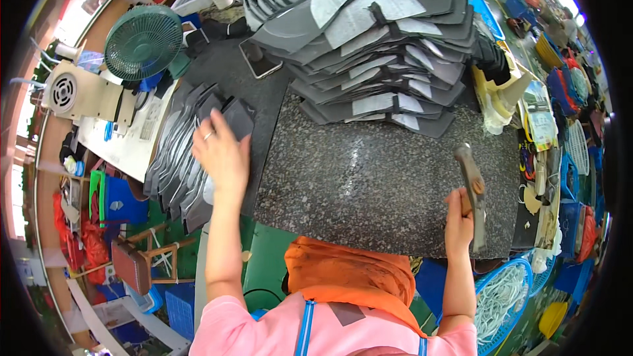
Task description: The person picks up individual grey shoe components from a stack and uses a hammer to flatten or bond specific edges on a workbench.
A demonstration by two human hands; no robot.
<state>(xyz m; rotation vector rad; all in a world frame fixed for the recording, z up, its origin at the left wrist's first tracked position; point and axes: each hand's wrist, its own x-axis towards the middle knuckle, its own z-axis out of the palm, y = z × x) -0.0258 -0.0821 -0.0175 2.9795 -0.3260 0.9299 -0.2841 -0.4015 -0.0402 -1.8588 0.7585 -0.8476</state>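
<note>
My right hand grips a hammer by its wooden handle, its metal head standing over the right part of the speckled stone slab. To the left, my left hand lies over a row of overlapping grey sheet pieces; its fingers are stretched out, with a ring on one of them. Whether the fingertips touch the pieces I cannot tell. On the far side of the slab rises a tall stack of dark grey cut pieces with pale patches and small black tabs.
A phone lies beyond my left hand. Farther left are a green fan and a sewing machine. A yellow container with a cone stands right of the stack. A blue basket of pale cords sits by my right forearm.
</note>
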